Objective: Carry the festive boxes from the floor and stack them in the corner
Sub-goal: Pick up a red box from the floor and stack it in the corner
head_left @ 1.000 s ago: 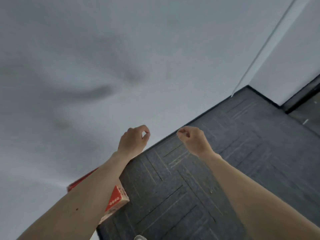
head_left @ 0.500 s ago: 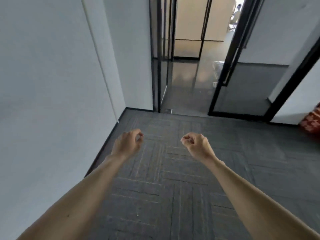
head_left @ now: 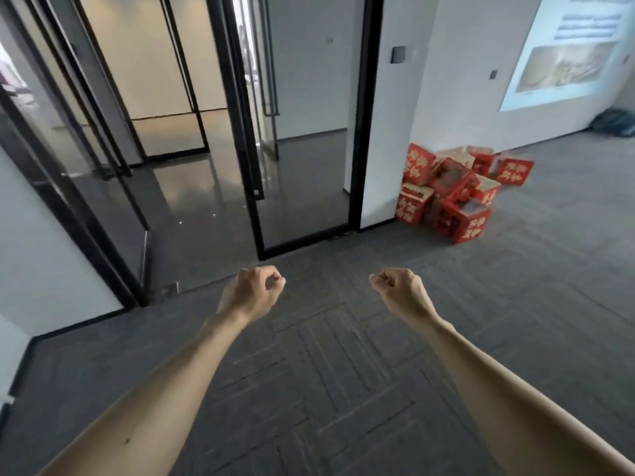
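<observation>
A loose heap of several red festive boxes [head_left: 457, 190] with gold patterns lies on the dark carpet at the upper right, against a white wall beside a door frame. One box [head_left: 514, 170] sits a little apart at the heap's right. My left hand [head_left: 252, 293] and my right hand [head_left: 400, 288] are held out in front of me at mid-frame, both curled into loose fists with nothing in them. The boxes are well beyond my hands, up and to the right.
Black-framed glass doors [head_left: 302, 132] stand ahead, with a shiny floor behind them. A white wall [head_left: 37, 249] is at the left. A projected picture [head_left: 563, 53] glows on the right wall, with a dark bag [head_left: 615, 122] below it. Grey carpet [head_left: 326, 372] runs underfoot.
My view has swung right, from a white wall corner with one red box, past the glass doors, to the heap of boxes. Both hands have stayed curled and empty.
</observation>
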